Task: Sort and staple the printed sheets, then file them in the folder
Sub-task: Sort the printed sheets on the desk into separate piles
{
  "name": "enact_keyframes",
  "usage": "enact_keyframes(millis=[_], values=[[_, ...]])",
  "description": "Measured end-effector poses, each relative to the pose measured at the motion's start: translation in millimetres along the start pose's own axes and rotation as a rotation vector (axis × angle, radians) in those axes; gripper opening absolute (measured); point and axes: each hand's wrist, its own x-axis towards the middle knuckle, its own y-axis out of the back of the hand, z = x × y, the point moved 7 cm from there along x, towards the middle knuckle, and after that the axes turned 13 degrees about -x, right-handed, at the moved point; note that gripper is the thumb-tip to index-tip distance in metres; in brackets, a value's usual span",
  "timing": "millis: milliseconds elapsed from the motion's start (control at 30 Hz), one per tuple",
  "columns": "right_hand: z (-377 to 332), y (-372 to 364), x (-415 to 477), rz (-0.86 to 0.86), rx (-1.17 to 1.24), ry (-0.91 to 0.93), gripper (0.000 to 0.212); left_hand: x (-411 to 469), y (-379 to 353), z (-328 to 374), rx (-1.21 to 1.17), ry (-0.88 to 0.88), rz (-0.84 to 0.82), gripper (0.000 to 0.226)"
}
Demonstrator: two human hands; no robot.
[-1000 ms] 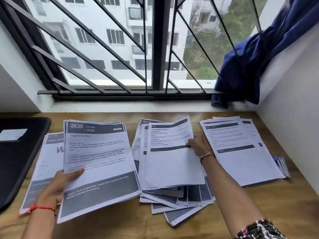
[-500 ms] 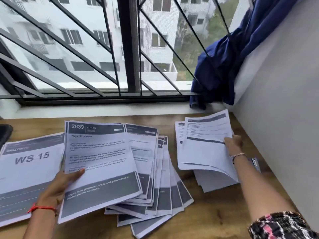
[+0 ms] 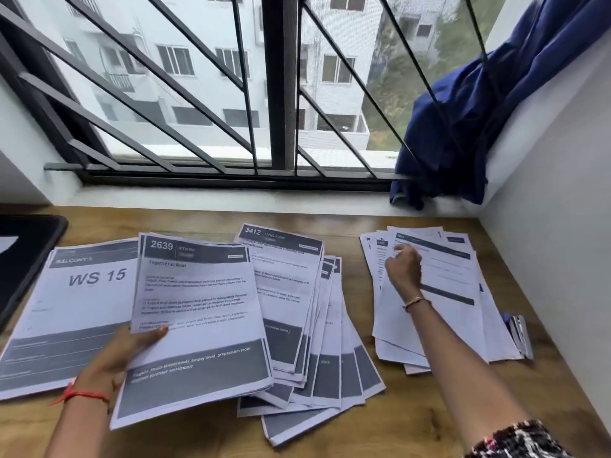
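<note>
Wooden bench (image 3: 413, 424) beneath a barred window (image 3: 282, 94). 3 groups of printed sheets are laid across it: a sheet headed "WS 15" (image 3: 82, 292) at the left, a fanned stack (image 3: 297, 299) topped by number 3412 at the centre, and a looser right pile (image 3: 459, 292) near the wall. A black folder (image 3: 26, 259) is seen at the far left edge, just beside the WS 15 sheet. The sheet numbered 2639 (image 3: 198, 309) is held raised, overlapping the left and centre groups. The left hand (image 3: 115, 361) has its grip closed on the sheet's lower left edge, thumb on top. The right hand (image 3: 403, 269) is placed over the right pile, fingers curled — whether its grip holds a sheet cannot be told.
</note>
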Motion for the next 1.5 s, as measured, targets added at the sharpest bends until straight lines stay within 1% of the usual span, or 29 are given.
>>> enact_keyframes(millis=[67,133,167,200,233,267,300,333,367,400,433,467,500,533,567,600,633,667,733,833,900,1000,1100,1167,1233,1333,1400,1500], values=[[-38.5,-24.4,-22.9,-0.124,0.104,0.134,0.020,-1.4,3.5,1.5,0.021,0.008,-0.005,0.048],[-70.1,-53.5,-53.7,-0.360,0.283,0.201,0.009,-1.3,3.7,3.5,0.034,0.016,-0.024,0.048],[-83.5,-68.9,-71.8,-0.502,0.366,0.195,0.014,-1.1,3.6,5.1,0.045,0.017,-0.035,0.047],[-96.2,-81.9,-92.5,-0.646,0.423,0.174,0.025,-0.7,3.3,6.1,0.057,0.018,-0.036,0.045],[-108.2,-94.1,-113.5,-0.776,0.446,0.160,0.035,0.2,3.2,6.6,0.068,0.026,-0.050,0.044],[-118.9,-103.3,-132.8,-0.869,0.436,0.161,0.042,0.4,2.5,7.4,0.078,0.036,-0.060,0.043],[-127.2,-110.2,-149.9,-0.942,0.419,0.170,0.046,0.1,-0.7,9.1,0.099,0.028,-0.076,0.041],[-133.1,-115.2,-163.2,-0.982,0.390,0.173,0.045,0.3,-2.5,12.1,0.116,0.022,-0.088,0.039],[-137.5,-117.6,-172.8,-0.992,0.365,0.174,0.037,0.9,-5.4,14.9,0.135,0.020,-0.102,0.036],[-140.2,-119.7,-178.5,-0.982,0.362,0.163,0.027,2.4,-8.8,17.7,0.158,0.020,-0.118,0.034],[-141.2,-122.2,-180.6,-0.960,0.382,0.150,0.022,4.0,-12.3,21.1,0.190,0.012,-0.141,0.033],[-140.7,-126.8,-180.4,-0.946,0.426,0.125,0.016,6.1,-16.5,22.0,0.200,0.026,-0.173,0.034],[-141.5,-126.7,-180.6,-0.925,0.469,0.108,0.005,7.4,-20.4,23.3,0.192,0.050,-0.193,0.035],[-141.1,-126.2,-179.1,-0.889,0.508,0.099,0.012,10.6,-22.8,23.4,0.170,0.072,-0.201,0.034],[-141.0,-123.6,-176.5,-0.841,0.540,0.100,0.024,13.1,-25.1,23.0,0.136,0.098,-0.200,0.033],[-139.9,-122.0,-172.8,-0.802,0.563,0.098,0.031,14.7,-29.3,21.7,0.097,0.129,-0.190,0.032],[-139.0,-117.2,-169.5,-0.760,0.573,0.096,0.034,14.8,-36.4,20.0,0.062,0.167,-0.192,0.031],[-137.6,-114.3,-166.3,-0.725,0.574,0.095,0.034,18.6,-42.6,18.9,0.043,0.178,-0.197,0.031],[-132.5,-109.9,-158.2,-0.648,0.565,0.064,0.032,25.7,-55.9,21.7,0.076,0.145,-0.216,0.033],[-121.6,-107.5,-148.9,-0.562,0.490,0.013,0.031,35.2,-70.4,24.6,0.134,0.110,-0.226,0.032],[-113.4,-107.4,-146.5,-0.521,0.380,-0.041,0.030,43.9,-77.8,23.6,0.180,0.083,-0.217,0.029],[-103.6,-102.2,-145.3,-0.438,0.152,-0.094,0.028,60.2,-86.1,18.2,0.266,0.040,-0.206,0.028],[-99.9,-99.0,-149.0,-0.440,-0.065,-0.121,0.023,64.6,-92.7,18.3,0.330,-0.008,-0.191,0.027],[-99.6,-99.9,-149.5,-0.432,-0.127,-0.130,0.021,61.5,-99.5,21.7,0.335,-0.031,-0.214,0.026],[-100.5,-101.8,-148.3,-0.425,-0.135,-0.129,0.030,72.9,-98.4,15.6,0.346,-0.051,-0.216,0.027],[-100.2,-102.7,-146.2,-0.441,-0.099,-0.135,0.039,94.2,-89.8,2.4,0.342,-0.057,-0.192,0.037],[-97.5,-102.6,-145.2,-0.453,-0.062,-0.148,0.048,88.2,-88.4,5.0,0.344,-0.046,-0.187,0.038],[-97.7,-104.2,-147.0,-0.450,-0.029,-0.136,0.055,67.2,-93.0,12.3,0.313,-0.024,-0.231,0.025]])
